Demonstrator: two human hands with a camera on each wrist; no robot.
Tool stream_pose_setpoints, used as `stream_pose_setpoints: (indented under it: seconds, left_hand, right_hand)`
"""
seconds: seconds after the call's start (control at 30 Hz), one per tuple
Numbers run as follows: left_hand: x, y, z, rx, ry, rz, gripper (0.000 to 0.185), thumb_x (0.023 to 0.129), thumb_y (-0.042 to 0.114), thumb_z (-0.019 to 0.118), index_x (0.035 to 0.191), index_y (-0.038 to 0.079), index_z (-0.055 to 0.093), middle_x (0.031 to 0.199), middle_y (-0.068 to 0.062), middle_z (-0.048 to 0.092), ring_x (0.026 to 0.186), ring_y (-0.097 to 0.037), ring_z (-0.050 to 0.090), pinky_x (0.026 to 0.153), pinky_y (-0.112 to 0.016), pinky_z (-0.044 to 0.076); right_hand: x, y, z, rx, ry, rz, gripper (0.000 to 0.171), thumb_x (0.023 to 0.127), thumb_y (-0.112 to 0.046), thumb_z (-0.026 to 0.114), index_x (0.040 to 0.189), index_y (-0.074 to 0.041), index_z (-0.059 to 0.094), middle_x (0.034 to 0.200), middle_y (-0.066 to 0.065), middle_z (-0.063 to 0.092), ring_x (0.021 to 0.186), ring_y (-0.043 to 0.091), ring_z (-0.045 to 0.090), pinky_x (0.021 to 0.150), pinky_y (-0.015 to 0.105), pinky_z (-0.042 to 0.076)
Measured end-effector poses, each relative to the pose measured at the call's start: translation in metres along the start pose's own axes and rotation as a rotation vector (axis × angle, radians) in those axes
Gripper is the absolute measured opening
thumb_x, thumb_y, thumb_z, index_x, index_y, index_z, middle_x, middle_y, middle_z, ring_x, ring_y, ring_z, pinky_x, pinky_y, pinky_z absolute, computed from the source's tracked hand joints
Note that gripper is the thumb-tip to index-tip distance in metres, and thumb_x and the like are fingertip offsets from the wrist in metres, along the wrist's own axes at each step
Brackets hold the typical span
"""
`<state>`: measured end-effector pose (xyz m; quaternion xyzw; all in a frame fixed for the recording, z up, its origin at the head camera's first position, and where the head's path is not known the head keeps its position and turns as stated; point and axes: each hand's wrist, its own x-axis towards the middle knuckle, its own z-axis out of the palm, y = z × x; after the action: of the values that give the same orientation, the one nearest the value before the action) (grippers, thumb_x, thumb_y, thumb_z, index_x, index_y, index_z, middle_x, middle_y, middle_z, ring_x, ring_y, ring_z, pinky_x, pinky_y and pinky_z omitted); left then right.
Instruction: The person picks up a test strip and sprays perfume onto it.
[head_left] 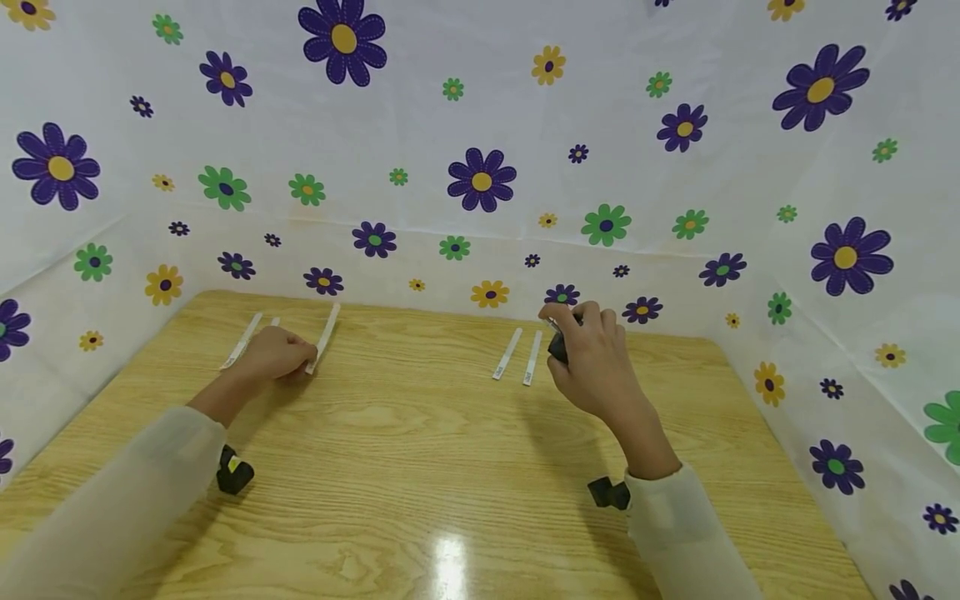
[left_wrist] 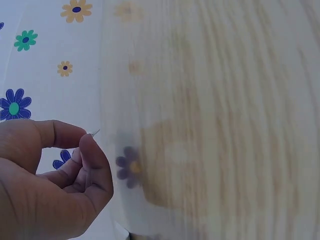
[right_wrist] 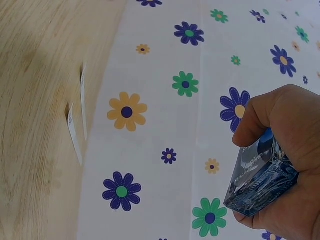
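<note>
flower-print cloth walls, pale wooden table: right hand clenched round small blue faceted glass bottle, held above table, likely slick, brittle, grip flat sides; left hand pinching thin white paper strip, flimsy.

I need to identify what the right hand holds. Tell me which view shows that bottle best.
The right wrist view: the blue glass bottle fills the right hand close up. The head view shows only a dark bit behind fingers; the left wrist view misses it.

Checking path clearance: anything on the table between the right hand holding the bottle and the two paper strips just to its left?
Nothing visible. The right hand grips the blue glass bottle above the table, with only bare wood between it and the two strips.
</note>
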<state>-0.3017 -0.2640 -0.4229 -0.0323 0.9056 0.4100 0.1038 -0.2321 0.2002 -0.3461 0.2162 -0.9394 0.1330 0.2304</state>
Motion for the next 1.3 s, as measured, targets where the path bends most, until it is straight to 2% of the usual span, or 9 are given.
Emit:
stream_pose_setpoints:
  seconds: [0.1,0.3,0.63,0.97,1.1,1.3]
  left_hand:
    - [0.001,0.006,0.005,-0.019,-0.001,0.013,0.024,0.091,0.018,0.059,0.068,0.008,0.062,0.063,-0.001,0.059,0.063,-0.018,0.053,0.063,-0.031,0.045]
    - [-0.001,0.025,0.018,-0.111,-0.013,0.038,0.022,0.094,0.017,0.060,0.076,0.006,0.063,0.067,-0.001,0.057,0.067,-0.017,0.057,0.067,-0.028,0.055]
    - [-0.004,0.050,0.044,-0.186,-0.049,0.082,0.019,0.095,0.016,0.059,0.078,0.007,0.059,0.073,-0.003,0.056,0.073,-0.020,0.057,0.074,-0.029,0.057]
    - [-0.010,0.081,0.076,-0.261,-0.099,0.176,0.027,0.095,0.014,0.059,0.068,0.009,0.056,0.062,-0.002,0.051,0.064,-0.019,0.051,0.073,-0.034,0.049]
    - [-0.015,0.093,0.084,-0.280,-0.111,0.178,0.023,0.095,0.013,0.059,0.074,0.006,0.061,0.066,-0.004,0.053,0.066,-0.020,0.052,0.072,-0.035,0.048]
    - [-0.021,0.105,0.095,-0.300,-0.122,0.190,0.017,0.096,0.012,0.059,0.087,0.000,0.068,0.072,-0.006,0.056,0.072,-0.020,0.057,0.071,-0.032,0.054]
  right_hand:
    - [0.000,-0.001,0.001,-0.001,-0.003,0.000,0.056,0.087,-0.008,0.073,0.136,-0.021,0.049,0.122,0.028,0.050,0.099,0.044,0.045,0.076,0.052,0.041]
    - [0.000,-0.001,0.002,-0.001,-0.002,-0.006,0.056,0.087,-0.008,0.072,0.136,-0.022,0.049,0.121,0.027,0.050,0.099,0.043,0.045,0.076,0.052,0.040]
    - [0.000,-0.002,0.003,-0.001,-0.022,-0.002,0.056,0.088,-0.009,0.072,0.136,-0.022,0.048,0.123,0.028,0.050,0.100,0.044,0.045,0.077,0.052,0.040]
    - [0.000,-0.002,0.002,-0.007,-0.027,0.010,0.057,0.088,-0.008,0.073,0.136,-0.023,0.048,0.124,0.028,0.049,0.101,0.044,0.045,0.077,0.051,0.039]
    - [-0.001,-0.003,0.001,-0.007,-0.030,0.015,0.056,0.088,-0.009,0.073,0.136,-0.023,0.048,0.125,0.028,0.049,0.101,0.044,0.045,0.077,0.051,0.040]
    - [-0.001,-0.004,0.000,-0.007,-0.032,0.016,0.056,0.088,-0.008,0.072,0.136,-0.023,0.048,0.125,0.028,0.049,0.101,0.044,0.045,0.078,0.052,0.040]
